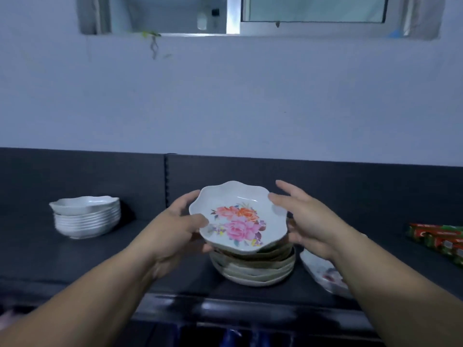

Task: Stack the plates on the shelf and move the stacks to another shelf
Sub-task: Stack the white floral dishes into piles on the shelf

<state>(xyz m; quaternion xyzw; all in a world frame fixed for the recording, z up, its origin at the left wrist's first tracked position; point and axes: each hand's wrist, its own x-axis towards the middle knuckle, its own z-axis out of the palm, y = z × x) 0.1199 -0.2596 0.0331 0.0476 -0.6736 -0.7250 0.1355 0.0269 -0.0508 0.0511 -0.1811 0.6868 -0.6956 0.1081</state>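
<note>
In the head view, a white scalloped plate with pink and orange flowers printed inside (238,216) is in the middle, tilted toward the camera, on top of a stack of similar wavy-edged plates (253,269). This stack stands on a dark shelf (37,254), near its front edge. I cannot tell if the flowered plate already lies fully on the stack or is just above it. The left hand (175,226) grasps the left rim of the flowered plate, with the thumb on top and the other fingers under. The right hand (308,221) is released, its fingers straight, and it touches the right rim of the plate and the side of the stack. Well apart to the left, a second stack of white scalloped plates (86,219) stands on the same shelf. Just right of the middle stack lies one more flowered plate (318,271), partly hidden by the right forearm. At the right edge there are red and green packets (441,239). Behind is a pale wall (225,96) with a window (313,8) above.
</note>
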